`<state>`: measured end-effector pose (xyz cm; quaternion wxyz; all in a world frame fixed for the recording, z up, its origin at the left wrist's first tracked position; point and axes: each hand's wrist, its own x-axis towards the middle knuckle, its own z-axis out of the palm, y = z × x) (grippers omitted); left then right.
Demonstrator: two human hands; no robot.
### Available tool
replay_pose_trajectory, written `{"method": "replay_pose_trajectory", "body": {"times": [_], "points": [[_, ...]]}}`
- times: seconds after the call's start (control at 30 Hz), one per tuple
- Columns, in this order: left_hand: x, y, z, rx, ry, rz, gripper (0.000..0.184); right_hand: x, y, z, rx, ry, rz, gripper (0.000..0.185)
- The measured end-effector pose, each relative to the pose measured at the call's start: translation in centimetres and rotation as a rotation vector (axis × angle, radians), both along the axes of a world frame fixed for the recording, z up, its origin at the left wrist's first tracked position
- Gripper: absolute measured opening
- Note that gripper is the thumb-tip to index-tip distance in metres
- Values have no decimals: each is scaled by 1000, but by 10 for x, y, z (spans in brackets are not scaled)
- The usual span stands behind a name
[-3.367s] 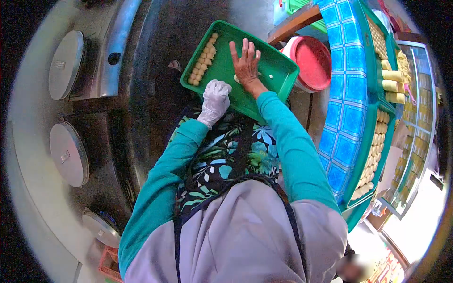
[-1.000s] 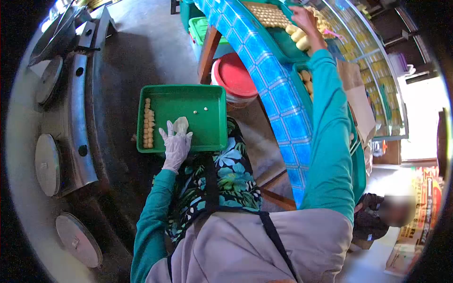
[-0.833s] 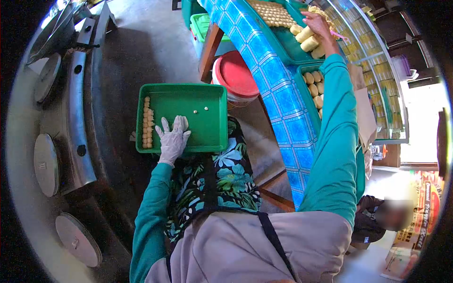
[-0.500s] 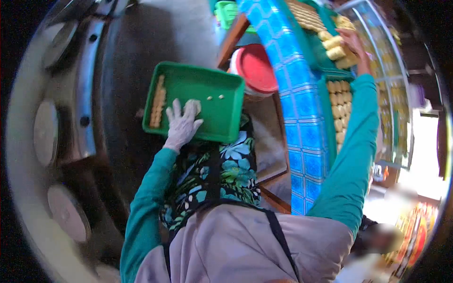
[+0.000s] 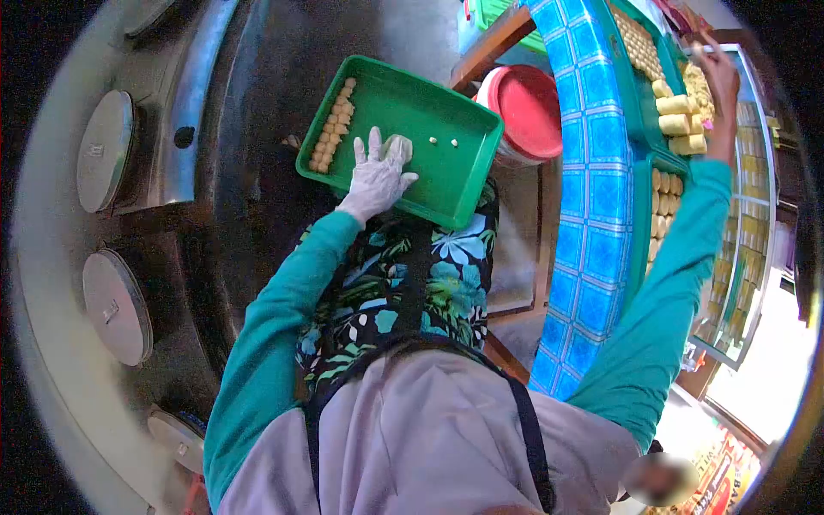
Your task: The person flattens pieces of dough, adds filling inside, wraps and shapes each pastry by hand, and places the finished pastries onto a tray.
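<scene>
My left hand (image 5: 378,178), in a thin whitish glove, lies over a green tray (image 5: 442,215) at my lap, its fingers stretched and apart. At its fingertips is a pale, flattened piece (image 5: 397,149), partly covered; I cannot tell whether it is dough. Rows of small tan dough balls (image 5: 333,129) line the tray's left end, and two tiny whitish bits (image 5: 443,142) lie right of the hand. Far off on the right, my bare right hand (image 5: 719,79) is raised beside yellow dough logs (image 5: 678,105) and a crumbly yellow mass (image 5: 697,86). Its fingers are blurred.
A table with a blue checked cloth (image 5: 592,197) runs along my right, bearing green trays of shaped dough pieces (image 5: 663,202). A red-lidded bucket (image 5: 524,112) stands between tray and table. Round lids (image 5: 116,305) line the left side. A glass case (image 5: 738,223) is beyond the table.
My right hand has moved away from the dough logs toward the far edge of the table. The view has shifted, and my left hand stays over the tray with its fingers spread.
</scene>
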<state>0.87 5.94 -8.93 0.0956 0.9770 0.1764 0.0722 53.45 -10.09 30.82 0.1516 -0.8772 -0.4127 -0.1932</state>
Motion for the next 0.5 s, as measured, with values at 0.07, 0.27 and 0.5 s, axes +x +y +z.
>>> {"method": "replay_pose_trajectory", "body": {"times": [0.07,0.27,0.5], "points": [[12,6,-11,-14,12,14,71,-19,38,-2,202,-34,50,41],[-7,2,0,13,-14,17,73,-169,125,-113,572,440,280,21],[-13,-6,-13,9,-21,12,75,-329,87,-348,232,822,347,47]]}}
